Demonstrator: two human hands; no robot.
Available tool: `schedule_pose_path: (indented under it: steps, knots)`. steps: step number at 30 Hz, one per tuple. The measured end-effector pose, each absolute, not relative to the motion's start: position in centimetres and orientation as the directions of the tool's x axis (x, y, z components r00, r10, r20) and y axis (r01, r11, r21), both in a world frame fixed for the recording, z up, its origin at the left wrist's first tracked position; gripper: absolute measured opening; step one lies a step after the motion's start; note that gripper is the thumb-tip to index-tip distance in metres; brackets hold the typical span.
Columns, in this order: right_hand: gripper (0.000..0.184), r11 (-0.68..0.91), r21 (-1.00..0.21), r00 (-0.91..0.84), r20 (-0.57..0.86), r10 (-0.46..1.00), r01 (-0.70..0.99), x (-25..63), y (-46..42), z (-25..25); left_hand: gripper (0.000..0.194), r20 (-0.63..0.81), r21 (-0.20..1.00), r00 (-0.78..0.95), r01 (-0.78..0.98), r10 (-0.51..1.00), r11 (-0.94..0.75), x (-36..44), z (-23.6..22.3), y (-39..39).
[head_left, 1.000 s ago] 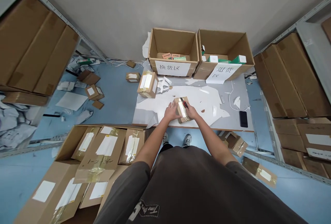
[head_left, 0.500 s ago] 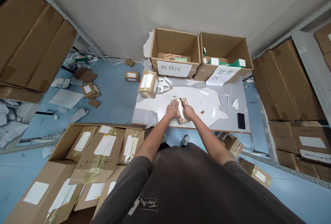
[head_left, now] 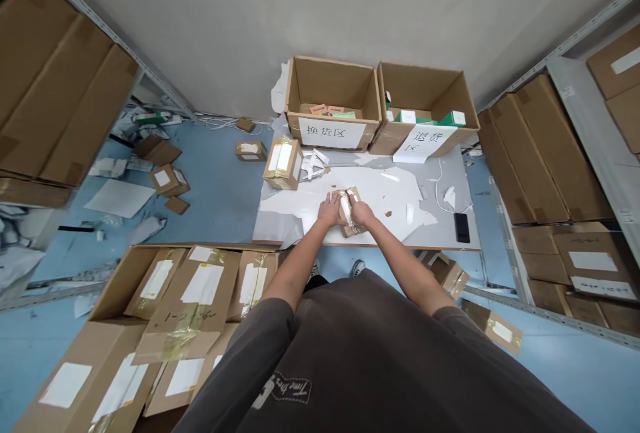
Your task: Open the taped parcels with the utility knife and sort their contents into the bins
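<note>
A small cardboard box (head_left: pixel 350 229) with shiny clear tape and a white label lies near the front edge of the white-covered table (head_left: pixel 400 183). My left hand (head_left: pixel 330 209) rests flat on the box's left side with its fingers stretched out. On the right side, my right hand (head_left: pixel 361 213) is closed around a slim dark tool that looks like a box cutter, set against the taped top. Most of the tool is hidden by the fingers. A taller taped box (head_left: pixel 283 165) stands at the table's left end.
Two large open cartons with paper signs, the left carton (head_left: pixel 334 86) and the right carton (head_left: pixel 425 89), stand at the table's back. A phone (head_left: pixel 461 227) lies at the right end. Stacked parcels (head_left: pixel 195 286) fill a big carton at my left. Shelves with boxes flank both sides.
My right hand has shifted slightly up along the box, and less of the dark tool shows. The left hand stays on the box. The whole view has turned slightly.
</note>
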State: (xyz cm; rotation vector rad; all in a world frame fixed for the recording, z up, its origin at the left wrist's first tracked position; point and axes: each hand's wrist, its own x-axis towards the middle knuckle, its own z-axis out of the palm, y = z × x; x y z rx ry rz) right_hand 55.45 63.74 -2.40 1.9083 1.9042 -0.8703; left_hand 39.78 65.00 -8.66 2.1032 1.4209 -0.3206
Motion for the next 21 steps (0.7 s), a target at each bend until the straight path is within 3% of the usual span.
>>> schedule_pose_path:
  steps: [3, 8, 14, 21]
  knots:
    - [0.097, -0.083, -0.177, -0.046, -0.619, 0.784, 0.981, 55.5, 63.5, -2.6, 0.14, -0.493, 0.327, 0.402, 0.907, 0.771, -0.264, 39.6, -8.7, 65.0]
    - [0.085, -0.039, -0.158, -0.073, -0.643, 0.763, 0.987, 56.1, 62.1, -3.3, 0.14, -0.499, 0.331, 0.396, 0.909, 0.771, -0.253, 39.6, -8.7, 65.0]
    - [0.087, -0.053, -0.135, -0.045, -0.633, 0.773, 0.989, 56.4, 60.0, -3.7, 0.145, -0.496, 0.348, 0.434, 0.893, 0.752, -0.286, 39.4, -9.0, 64.9]
    - [0.077, -0.086, -0.115, -0.011, -0.662, 0.75, 0.99, 56.5, 56.8, -2.8, 0.144, -0.503, 0.332, 0.44, 0.893, 0.744, -0.304, 39.8, -9.0, 65.1]
